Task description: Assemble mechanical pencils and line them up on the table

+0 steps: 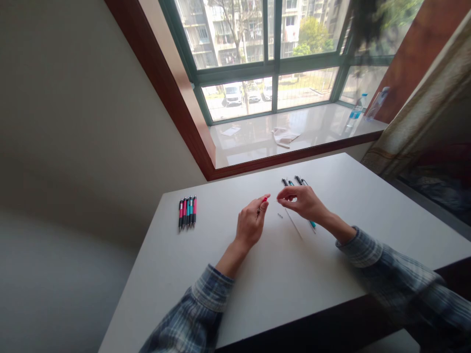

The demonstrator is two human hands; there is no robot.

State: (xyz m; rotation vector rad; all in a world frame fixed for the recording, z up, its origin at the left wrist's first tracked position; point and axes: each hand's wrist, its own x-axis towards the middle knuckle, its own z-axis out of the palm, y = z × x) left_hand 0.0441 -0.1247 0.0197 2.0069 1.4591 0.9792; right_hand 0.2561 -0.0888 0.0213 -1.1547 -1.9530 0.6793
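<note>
My left hand (250, 221) is closed around a red pen barrel (265, 199), whose red end shows above the thumb. Most of the barrel is hidden by the fingers. A short way to the right, my right hand (300, 201) pinches thumb and forefinger together beside that end. Something thin and pale seems to stick out of the pinch, too small to name. On the table below lie a thin white pen refill (294, 224) and a small metallic piece (280, 215), perhaps a spring. Several pens (302, 182) lie partly hidden behind my right hand.
Several pens (187, 213) with red and teal barrels lie side by side on the left of the white table (206, 274). Beyond the table's far edge, the window sill (253, 142) holds a crumpled cloth (285, 137) and a plastic bottle (356, 112). A curtain (415, 103) hangs at right.
</note>
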